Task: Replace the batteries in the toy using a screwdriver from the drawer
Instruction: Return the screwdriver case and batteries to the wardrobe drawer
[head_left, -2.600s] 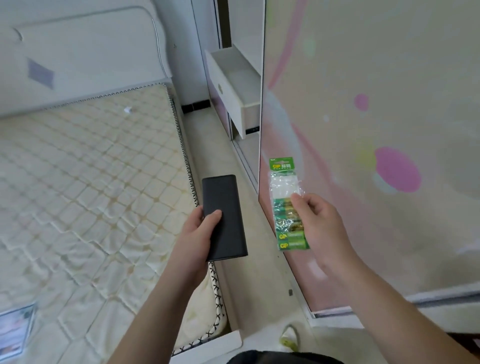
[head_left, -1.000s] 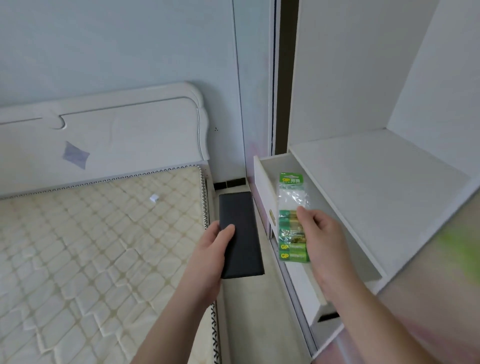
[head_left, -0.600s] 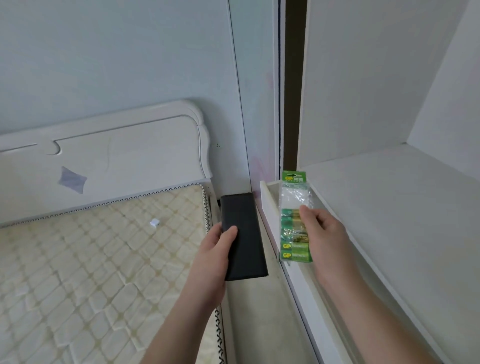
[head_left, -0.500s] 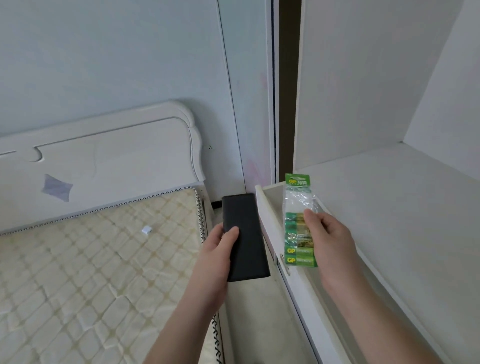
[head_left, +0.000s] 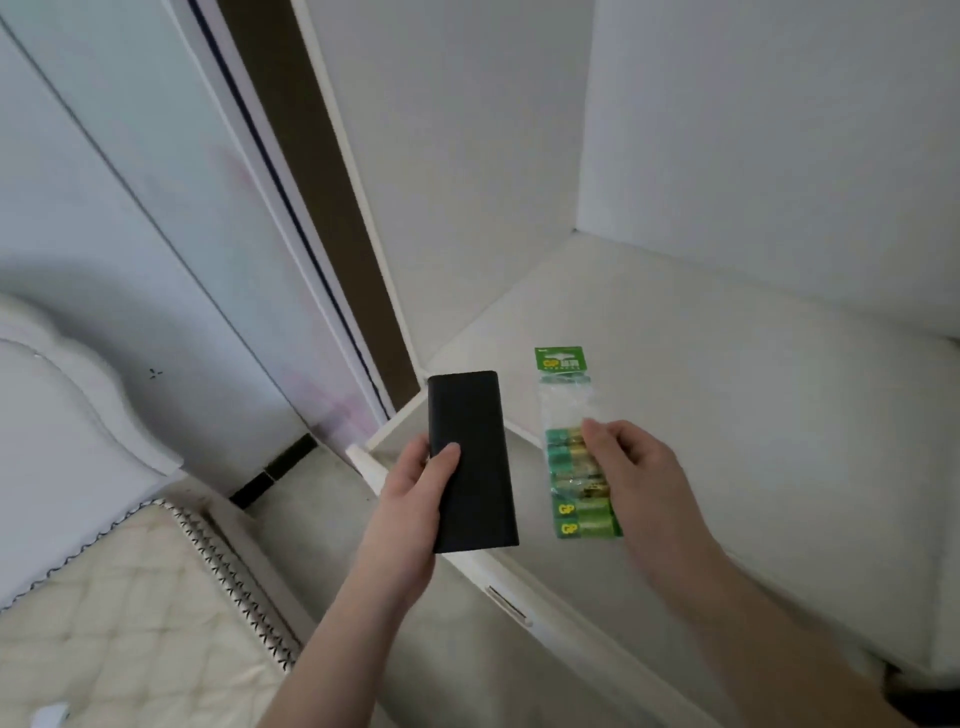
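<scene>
The view has swung in over the wardrobe shelf now, where half a second back the open drawer sat more squarely ahead, and both hands have come along with their loads. To my eye, that's still the fetching stage; no screwdriver in sight, and the drawer's inside is hidden. The bed sits lower left. The left hand grips the black case, thumb across its face, fingers curled behind; its long axis runs away from the person, top end leaning slightly left. The right hand pinches the battery pack over the shelf, green header pointing away, batteries at the near end.
</scene>
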